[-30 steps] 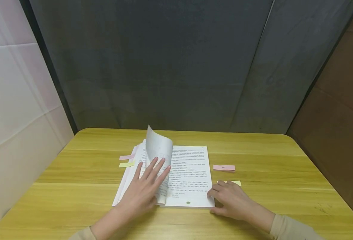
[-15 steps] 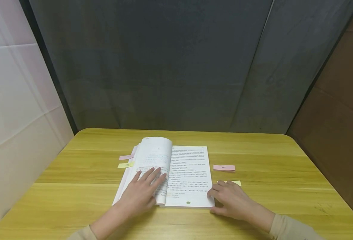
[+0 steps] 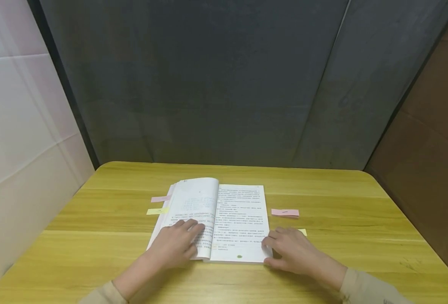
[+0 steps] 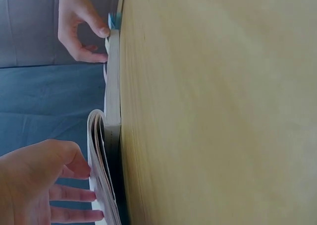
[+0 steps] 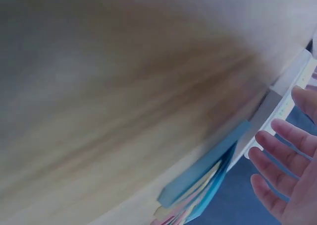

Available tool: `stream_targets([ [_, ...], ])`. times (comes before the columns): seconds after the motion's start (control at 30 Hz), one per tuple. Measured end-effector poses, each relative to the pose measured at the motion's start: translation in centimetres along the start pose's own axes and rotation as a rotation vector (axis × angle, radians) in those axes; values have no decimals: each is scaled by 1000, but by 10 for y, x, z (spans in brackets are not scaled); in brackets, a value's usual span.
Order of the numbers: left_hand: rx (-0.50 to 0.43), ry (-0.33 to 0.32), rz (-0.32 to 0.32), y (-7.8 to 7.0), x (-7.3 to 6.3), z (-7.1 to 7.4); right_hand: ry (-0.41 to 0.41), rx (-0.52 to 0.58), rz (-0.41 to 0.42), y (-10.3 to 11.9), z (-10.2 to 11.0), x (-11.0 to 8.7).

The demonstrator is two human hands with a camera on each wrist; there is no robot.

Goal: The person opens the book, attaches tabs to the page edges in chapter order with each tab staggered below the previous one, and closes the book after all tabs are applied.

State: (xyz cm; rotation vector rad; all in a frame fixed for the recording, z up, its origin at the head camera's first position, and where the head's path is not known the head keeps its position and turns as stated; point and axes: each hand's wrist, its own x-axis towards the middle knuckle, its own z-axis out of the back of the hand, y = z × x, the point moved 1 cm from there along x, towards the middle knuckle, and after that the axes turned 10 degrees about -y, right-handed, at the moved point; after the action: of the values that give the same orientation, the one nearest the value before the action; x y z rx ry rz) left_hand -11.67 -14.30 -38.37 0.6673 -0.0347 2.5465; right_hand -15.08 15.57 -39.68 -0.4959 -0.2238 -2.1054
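Observation:
A thick printed book (image 3: pixel 243 215) lies spread on the table in the head view. My left hand (image 3: pixel 176 244) rests on the lower part of its left page, palm down with bent, relaxed fingers; the left wrist view shows those fingertips against the curving pages (image 4: pixel 99 160). At the lower right corner is my right hand (image 3: pixel 292 251), fingertips on the page margin and thumb by the near edge. In the right wrist view its fingers look loosely spread beside the book. Blue tabs (image 5: pixel 203 168) stick out there, hidden under the hand in the head view.
Pink (image 3: pixel 160 199) and yellow (image 3: pixel 157 211) paper tabs jut from the book's left side. Another pink tab (image 3: pixel 285 212) and a partly covered yellow one (image 3: pixel 303 232) jut from the right. Beyond the wooden table (image 3: pixel 345 190) hangs a dark grey curtain (image 3: pixel 208 84).
The lifted page has come down onto the left side and lies flatter. My left hand has slid down the page toward me, its fingers more bent. The right hand has barely moved.

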Motion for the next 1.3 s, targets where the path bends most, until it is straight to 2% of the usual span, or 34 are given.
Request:
stream_targets([
  [0.13, 6, 22, 13, 2, 1, 1, -6, 54, -14, -5, -1, 13],
  [0.3, 18, 43, 37, 7, 1, 2, -21, 100, -47, -14, 0, 38],
  [0.7, 22, 84, 97, 25, -7, 1, 30, 91, -210, -34, -6, 95],
  [0.83, 26, 83, 100, 29, -10, 3, 68, 88, -250, -33, -11, 117],
  [1.03, 22, 80, 95, 30, -12, 5, 106, 131, -259, -26, -22, 148],
  [1.3, 30, 104, 101, 30, -12, 7, 188, 193, -279, -18, -34, 170],
])
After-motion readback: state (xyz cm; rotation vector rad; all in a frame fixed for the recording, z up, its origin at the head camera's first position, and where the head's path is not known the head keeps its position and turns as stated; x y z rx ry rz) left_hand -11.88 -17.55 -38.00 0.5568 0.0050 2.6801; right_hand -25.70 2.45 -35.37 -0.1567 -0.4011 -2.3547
